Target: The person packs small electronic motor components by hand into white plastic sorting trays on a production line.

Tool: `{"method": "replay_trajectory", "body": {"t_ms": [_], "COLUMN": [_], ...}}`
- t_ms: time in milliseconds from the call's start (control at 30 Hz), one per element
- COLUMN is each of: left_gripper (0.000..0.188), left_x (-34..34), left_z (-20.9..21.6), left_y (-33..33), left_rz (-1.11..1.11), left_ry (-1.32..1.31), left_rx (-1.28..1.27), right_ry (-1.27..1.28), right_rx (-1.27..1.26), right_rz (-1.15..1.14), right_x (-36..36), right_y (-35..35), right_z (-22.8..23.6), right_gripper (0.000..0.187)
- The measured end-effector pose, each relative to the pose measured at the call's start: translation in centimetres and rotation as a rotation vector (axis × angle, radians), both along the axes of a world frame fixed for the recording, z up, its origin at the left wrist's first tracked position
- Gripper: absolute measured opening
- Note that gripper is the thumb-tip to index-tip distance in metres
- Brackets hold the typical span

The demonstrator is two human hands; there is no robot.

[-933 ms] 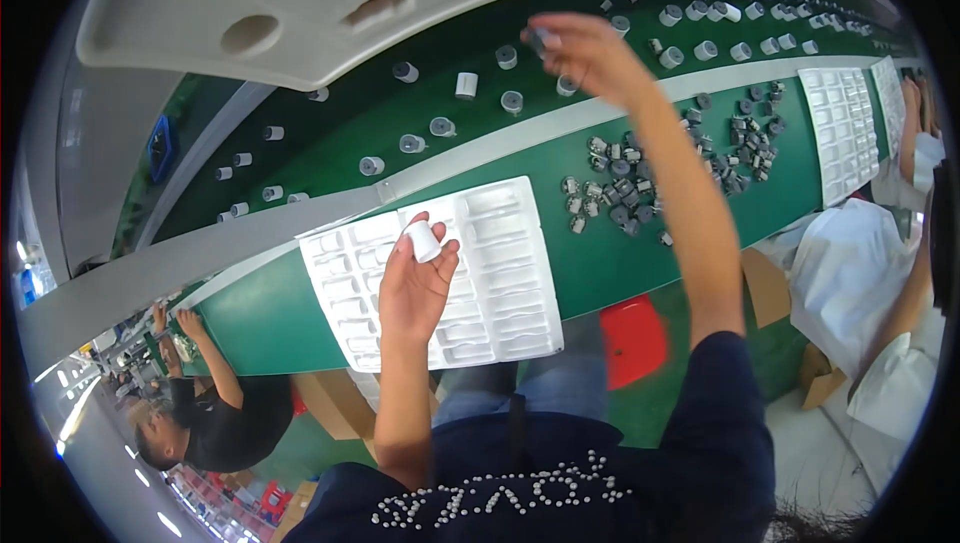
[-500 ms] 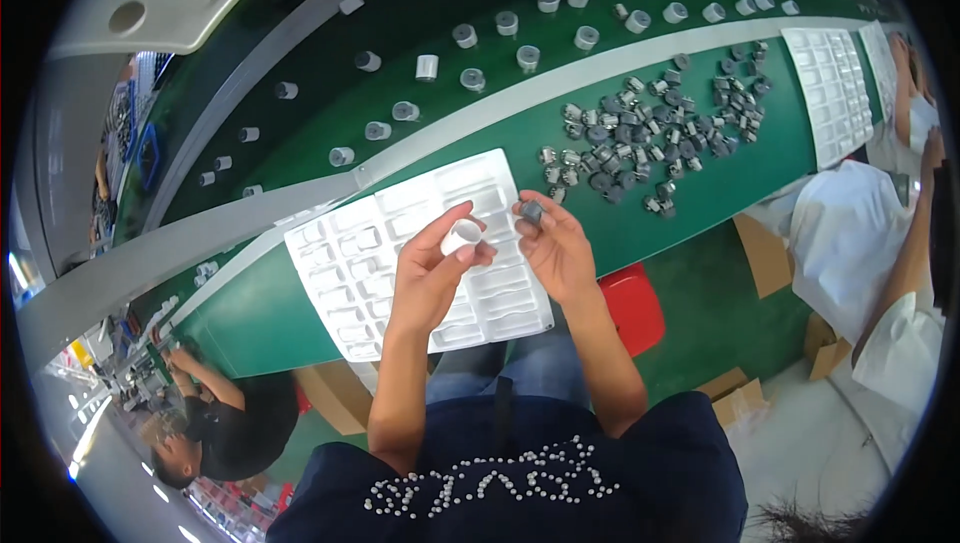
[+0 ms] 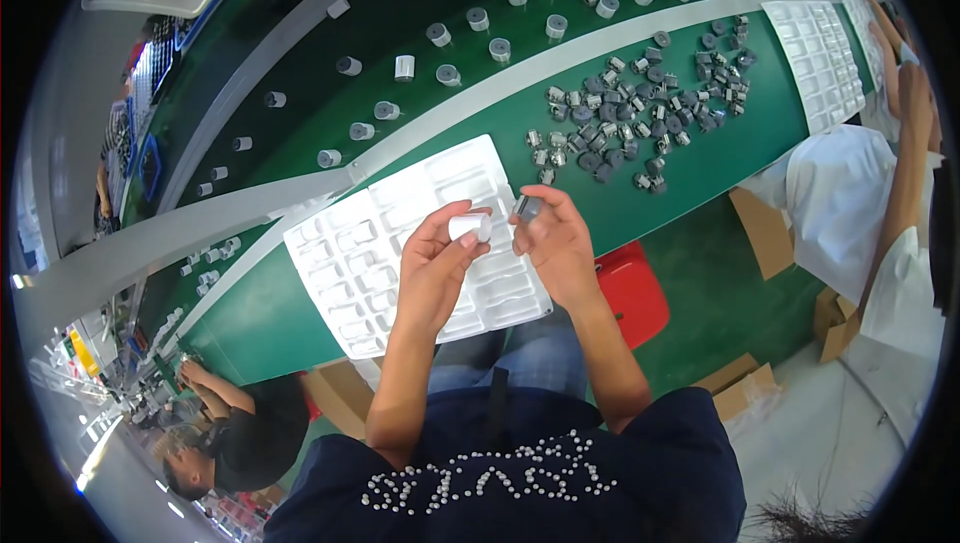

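My left hand (image 3: 432,261) pinches a short white cylinder (image 3: 470,228) between thumb and fingers, its length lying roughly sideways. Just to its right, my right hand (image 3: 560,251) grips a small grey metal cylindrical part (image 3: 527,207) at the fingertips. The two pieces are close but apart. Beneath both hands lies a white moulded tray (image 3: 400,191) with rows of compartments; several on its left side hold white pieces. My hands hide part of the tray's middle.
Beyond the tray, a pile of grey metal parts (image 3: 640,108) covers the green table. Past a pale rail (image 3: 450,113), white-and-grey cylinders (image 3: 500,49) stand on a green belt. Another white tray (image 3: 815,68) lies far right, near a person in white. A red stool (image 3: 635,293) stands below the table.
The white cylinder in my left hand has turned from showing its open end to lying more sideways. The grey part in my right hand has tilted slightly. The view has shifted a little.
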State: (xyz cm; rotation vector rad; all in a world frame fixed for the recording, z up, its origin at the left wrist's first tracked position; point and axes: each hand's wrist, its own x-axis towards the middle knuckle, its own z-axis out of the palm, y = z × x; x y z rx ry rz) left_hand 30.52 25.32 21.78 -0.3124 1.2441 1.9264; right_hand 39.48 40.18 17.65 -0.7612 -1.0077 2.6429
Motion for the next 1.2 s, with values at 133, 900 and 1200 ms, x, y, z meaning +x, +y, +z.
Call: {"method": "replay_trajectory", "body": {"t_ms": [133,900,1200], "left_gripper": [0.044,0.044,0.042], "left_x": [0.0,0.7,0.6], "left_z": [0.4,-0.5,-1.0], "left_y": [-0.1,-2.4,-1.6], "left_rz": [-0.005,-0.109,-0.003], "left_ry": [-0.025,-0.169,-0.252], "left_rx": [0.022,0.098,0.133], "right_ry": [-0.032,0.103,0.134], "right_rx": [0.201,1.411,1.558], "right_rz": [0.168,0.191,0.162], "right_x": [0.6,-0.9,-1.4], "right_y": [-0.3,-0.4,-0.1], "right_z": [2.2,1.2,0.3], "right_gripper": [0.041,0.035,0.039]}}
